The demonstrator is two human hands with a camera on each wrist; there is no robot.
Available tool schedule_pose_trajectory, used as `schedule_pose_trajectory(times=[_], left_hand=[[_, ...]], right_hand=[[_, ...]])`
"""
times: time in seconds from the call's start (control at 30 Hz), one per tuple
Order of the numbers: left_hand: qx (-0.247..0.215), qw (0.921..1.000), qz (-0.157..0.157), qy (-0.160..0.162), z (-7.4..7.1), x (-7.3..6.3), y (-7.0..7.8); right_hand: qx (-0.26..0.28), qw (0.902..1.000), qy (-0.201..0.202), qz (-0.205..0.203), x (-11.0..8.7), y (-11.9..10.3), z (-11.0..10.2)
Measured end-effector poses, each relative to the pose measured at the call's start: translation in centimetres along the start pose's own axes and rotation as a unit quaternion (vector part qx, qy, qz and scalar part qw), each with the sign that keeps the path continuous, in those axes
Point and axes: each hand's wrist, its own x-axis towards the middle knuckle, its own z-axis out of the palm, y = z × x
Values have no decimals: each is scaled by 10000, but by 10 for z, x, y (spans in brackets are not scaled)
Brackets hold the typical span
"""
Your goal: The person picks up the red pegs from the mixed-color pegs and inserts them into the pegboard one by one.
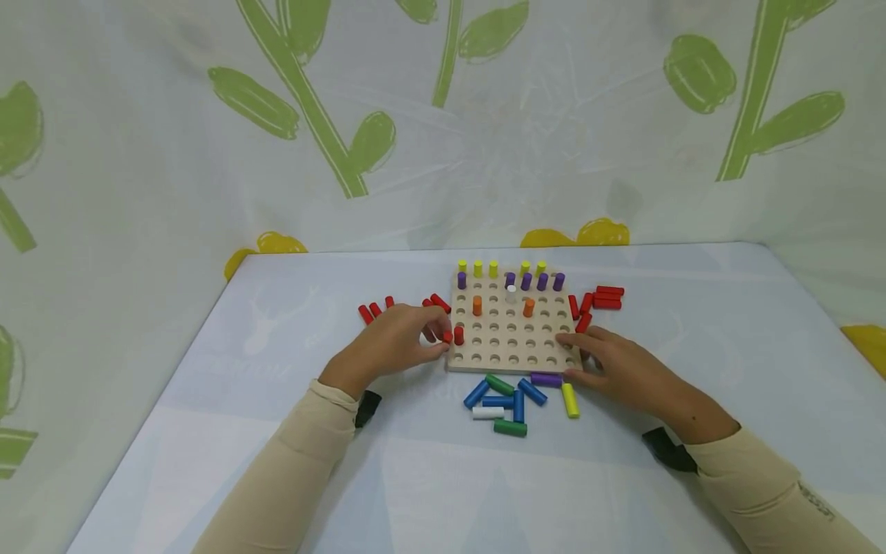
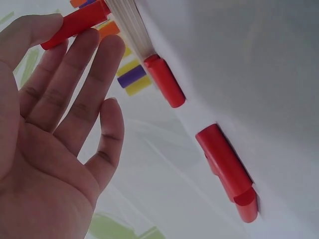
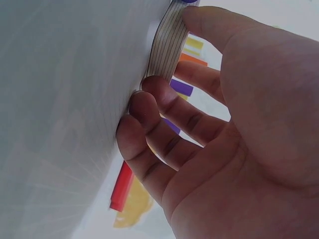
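Between thumb and fingertips my left hand (image 1: 398, 338) pinches a red peg (image 2: 75, 24) at the left edge of the wooden pegboard (image 1: 504, 350). Just beside it, another red peg (image 1: 459, 335) stands upright in the board. My right hand (image 1: 626, 365) grips the board's front right corner: the index finger lies over the top, the thumb is at the front edge, and the other fingers curl along the side. Yellow pegs (image 1: 478, 268) and purple pegs (image 1: 526, 282) stand in the far rows. Nearer are two orange pegs (image 1: 477, 306) and a white peg (image 1: 511, 293).
Loose blue pegs (image 1: 518, 406), green pegs (image 1: 510, 428), a white one (image 1: 487, 413), a purple one (image 1: 547, 380) and a yellow one (image 1: 571, 401) lie before the board. Red pegs lie left (image 2: 224, 162) and right (image 1: 607, 304) of it. A leaf-patterned cloth (image 1: 526, 177) hangs behind the table.
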Motion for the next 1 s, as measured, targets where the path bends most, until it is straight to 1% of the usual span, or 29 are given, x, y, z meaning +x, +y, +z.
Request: schedule_pose_trajectory(times=[0.2, 0.47, 0.8, 1.0], left_hand=[[-88, 9998, -54, -174, 2, -1, 6], [33, 9997, -138, -219, 3, -1, 10], [-28, 9995, 12, -313, 6, 0, 9], [23, 9994, 17, -342, 6, -1, 10]], right_hand=[[-11, 10000, -59, 43, 0, 0, 2], [-59, 10000, -16, -4, 0, 1, 2], [-88, 10000, -2, -28, -1, 0, 0], [-97, 9999, 25, -6, -1, -1, 0]])
